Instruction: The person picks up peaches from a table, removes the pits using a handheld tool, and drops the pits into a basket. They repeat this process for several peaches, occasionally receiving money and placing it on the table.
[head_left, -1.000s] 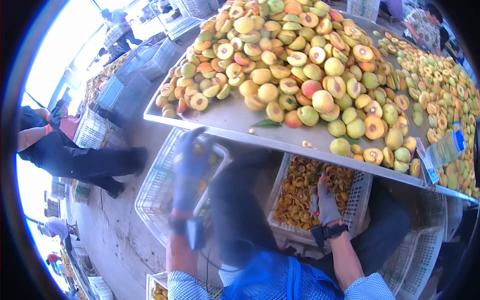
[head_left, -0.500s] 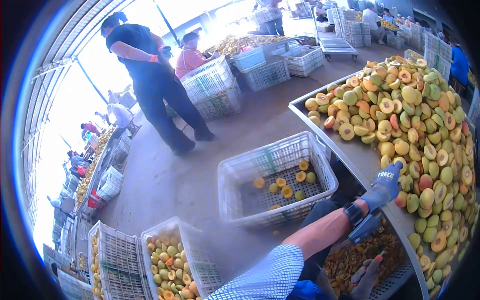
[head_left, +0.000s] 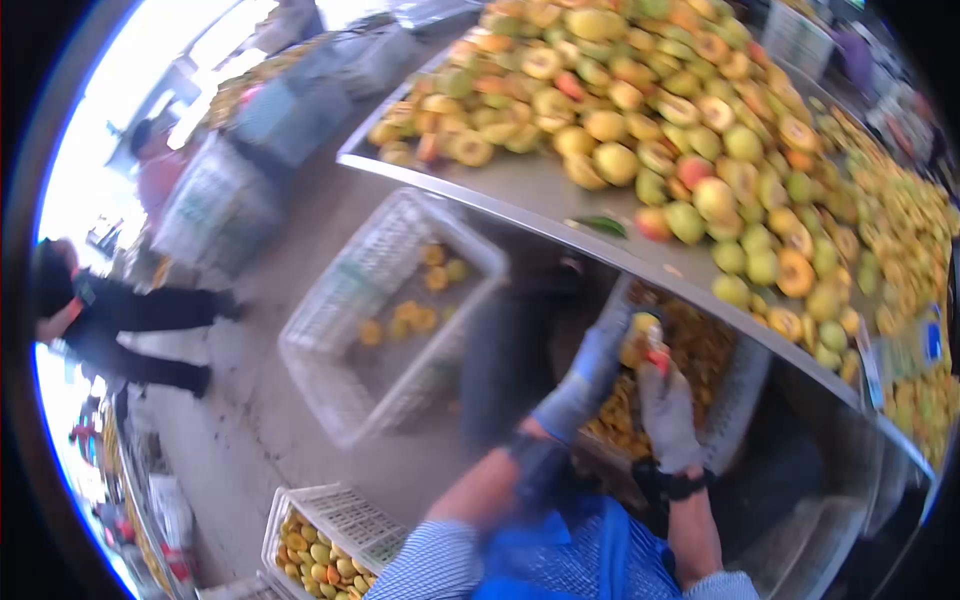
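My left hand [head_left: 600,368], in a blue-grey glove, is closed around a yellow peach [head_left: 638,336] above the crate under the table edge. My right hand [head_left: 668,412], in a pale grey glove, grips a small red-handled tool [head_left: 656,354] with its tip against or close beside the peach. The tip is too blurred to name. Below both hands, the crate [head_left: 742,405] holds brownish-yellow fruit scraps [head_left: 705,345]. A metal-edged table [head_left: 520,185] in front of me carries a heap of peaches [head_left: 690,130], many cut in half.
A white plastic crate [head_left: 325,395] with several peach pieces stands on the floor left of my legs. Another crate [head_left: 345,515], full of peaches, is at bottom left. A person in dark clothes [head_left: 130,310] stands further left. A green leaf [head_left: 602,226] lies on the table.
My left hand has come from the heap down to my right hand and now holds a peach. The red-handled tool has met it there. My view has turned right and tilted.
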